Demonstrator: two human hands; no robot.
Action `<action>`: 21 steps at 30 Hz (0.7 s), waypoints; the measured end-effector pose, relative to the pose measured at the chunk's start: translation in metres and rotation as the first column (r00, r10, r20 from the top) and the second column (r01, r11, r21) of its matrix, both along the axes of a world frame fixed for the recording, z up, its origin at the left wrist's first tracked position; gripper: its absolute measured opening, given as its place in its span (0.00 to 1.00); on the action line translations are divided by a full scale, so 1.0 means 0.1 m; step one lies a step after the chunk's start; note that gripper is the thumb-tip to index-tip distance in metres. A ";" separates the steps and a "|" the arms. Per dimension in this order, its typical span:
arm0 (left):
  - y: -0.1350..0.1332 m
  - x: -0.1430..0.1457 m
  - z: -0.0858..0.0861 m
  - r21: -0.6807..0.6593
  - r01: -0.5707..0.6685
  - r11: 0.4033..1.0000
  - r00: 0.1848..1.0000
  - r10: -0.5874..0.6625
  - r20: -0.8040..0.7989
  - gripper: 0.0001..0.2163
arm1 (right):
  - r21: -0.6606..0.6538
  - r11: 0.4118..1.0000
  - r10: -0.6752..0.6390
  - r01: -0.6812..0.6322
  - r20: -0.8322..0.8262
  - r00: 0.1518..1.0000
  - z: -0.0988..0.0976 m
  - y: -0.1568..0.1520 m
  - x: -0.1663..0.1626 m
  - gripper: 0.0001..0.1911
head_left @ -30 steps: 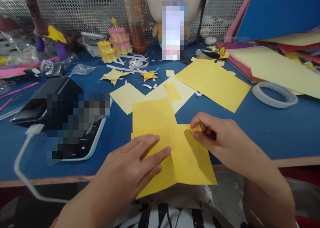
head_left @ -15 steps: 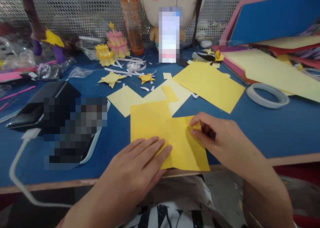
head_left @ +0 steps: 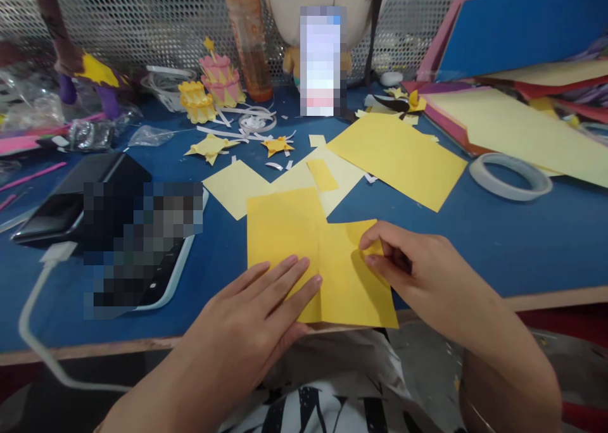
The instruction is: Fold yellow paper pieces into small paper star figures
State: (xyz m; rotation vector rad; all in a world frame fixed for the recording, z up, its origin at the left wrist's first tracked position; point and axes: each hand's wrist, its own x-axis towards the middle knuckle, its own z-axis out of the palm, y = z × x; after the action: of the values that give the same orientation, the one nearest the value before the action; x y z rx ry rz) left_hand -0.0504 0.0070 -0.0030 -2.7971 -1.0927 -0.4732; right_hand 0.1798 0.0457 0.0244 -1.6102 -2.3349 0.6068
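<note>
A yellow sheet of paper (head_left: 285, 224) with a crease down its middle lies at the table's front edge, its lower rim slightly past the edge. My left hand (head_left: 266, 306) rests flat on the left part, fingers stretched out. Thumb and index finger of my right hand (head_left: 403, 256) pinch the right part near its upper right edge, and a shadow falls on the paper below. Just beyond lie pale yellow paper pieces (head_left: 237, 189), a small yellow strip (head_left: 323, 175) and a larger yellow sheet (head_left: 399, 157).
To the left are a phone (head_left: 178, 275), a black device (head_left: 109, 167) and a white cable (head_left: 33, 332). A tape roll (head_left: 510, 192) lies right, near stacked coloured paper (head_left: 527, 132). Folded stars (head_left: 211, 148), paper cakes (head_left: 221, 81), a bottle (head_left: 249, 47) and an upright blurred screen (head_left: 323, 59) stand behind.
My left hand has slid slightly left and down on the yellow paper, uncovering more of the crease. The right hand keeps its pinch almost in place. The view has shifted slightly.
</note>
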 end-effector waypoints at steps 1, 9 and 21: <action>0.00 0.00 0.00 -0.003 0.011 1.000 1.000 -0.011 -0.005 0.15 | -0.004 1.000 0.001 -0.001 -0.005 1.000 0.00 0.00 0.00 0.05; -0.01 -0.01 -0.04 -0.063 -0.031 0.998 0.996 0.036 0.086 0.14 | -0.005 1.000 -0.010 0.009 -0.064 0.998 0.01 -0.04 0.03 0.06; -0.03 0.06 -0.14 0.018 -0.072 0.997 0.992 0.069 0.103 0.13 | -0.004 1.000 -0.018 0.018 -0.005 1.000 0.02 -0.04 0.03 0.06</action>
State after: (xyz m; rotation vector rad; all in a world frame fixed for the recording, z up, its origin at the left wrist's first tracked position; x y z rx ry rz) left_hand -0.0444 0.0036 -0.0174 -2.7319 -1.1944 -0.6230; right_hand 0.1830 0.0413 0.0260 -1.6283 -2.3148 0.6114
